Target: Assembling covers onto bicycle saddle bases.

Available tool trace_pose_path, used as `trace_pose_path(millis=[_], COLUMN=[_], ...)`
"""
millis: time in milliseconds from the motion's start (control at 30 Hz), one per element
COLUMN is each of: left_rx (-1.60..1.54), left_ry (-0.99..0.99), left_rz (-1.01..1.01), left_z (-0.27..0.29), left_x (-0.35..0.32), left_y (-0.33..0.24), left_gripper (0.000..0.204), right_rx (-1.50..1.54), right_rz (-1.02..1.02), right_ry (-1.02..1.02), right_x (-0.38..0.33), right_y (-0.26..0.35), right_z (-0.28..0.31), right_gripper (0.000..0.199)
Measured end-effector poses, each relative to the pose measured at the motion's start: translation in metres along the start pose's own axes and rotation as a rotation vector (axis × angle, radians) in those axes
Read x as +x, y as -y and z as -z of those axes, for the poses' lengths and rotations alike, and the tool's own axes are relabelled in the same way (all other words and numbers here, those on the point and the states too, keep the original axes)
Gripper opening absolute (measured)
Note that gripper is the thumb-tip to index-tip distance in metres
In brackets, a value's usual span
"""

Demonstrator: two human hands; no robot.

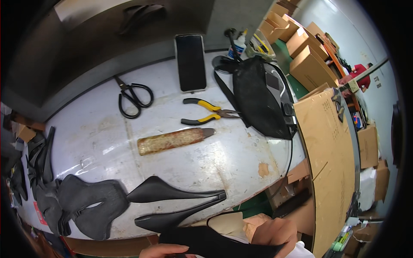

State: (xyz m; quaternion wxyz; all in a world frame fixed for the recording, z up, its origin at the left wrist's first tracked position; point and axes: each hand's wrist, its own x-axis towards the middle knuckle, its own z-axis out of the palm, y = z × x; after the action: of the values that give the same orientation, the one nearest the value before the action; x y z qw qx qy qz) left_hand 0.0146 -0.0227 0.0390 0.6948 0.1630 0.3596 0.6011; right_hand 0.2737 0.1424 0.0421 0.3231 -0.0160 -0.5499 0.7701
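Note:
A black, smooth, curved piece (211, 243) stretches between my hands at the lower edge of the table; its exact kind is unclear. My left hand (165, 250) grips its left end, only partly in view. My right hand (275, 234) is closed, fingers curled, at its right end. Just beyond lies a black V-shaped piece (172, 191) with two long arms. Several dark grey padded pieces (99, 198) are heaped to its left. Farther up lie a blade with a tape-wrapped handle (172, 141), yellow-and-black pliers (211, 112) with handles apart and black-handled scissors (133, 96).
A phone (191, 64) lies at the back of the white table (103, 142). Right of it are a black mesh bag (256, 94), a glue bottle (237, 45) and a plastic tub (260, 48). Cardboard (329, 172) stands at the right; a person in red (362, 77) is far behind.

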Motion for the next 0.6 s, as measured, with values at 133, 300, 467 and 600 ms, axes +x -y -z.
trace_pose_path(millis=[133, 300, 467, 600], left_rx=[1.305, 1.109, 1.042, 0.984], left_ry=[-0.069, -0.306, -0.310, -0.310], left_rz=[-0.678, -0.296, -0.239, -0.302], left_z=[-0.007, 0.016, 0.030, 0.036], left_x=[0.008, 0.037, 0.037, 0.037], left_y=[-0.035, -0.027, -0.022, -0.023], left_gripper=[0.042, 0.062, 0.064, 0.064], right_rx=[-0.241, -0.641, -0.705, -0.639], right_rz=[-0.112, -0.658, -0.660, -0.729], right_ry=[-0.058, -0.552, -0.565, -0.558], right_x=[-0.006, 0.011, 0.020, 0.026], right_y=[0.001, -0.041, -0.053, -0.050], right_z=[0.009, 0.024, 0.022, 0.022], right_gripper=[0.016, 0.017, 0.019, 0.023])
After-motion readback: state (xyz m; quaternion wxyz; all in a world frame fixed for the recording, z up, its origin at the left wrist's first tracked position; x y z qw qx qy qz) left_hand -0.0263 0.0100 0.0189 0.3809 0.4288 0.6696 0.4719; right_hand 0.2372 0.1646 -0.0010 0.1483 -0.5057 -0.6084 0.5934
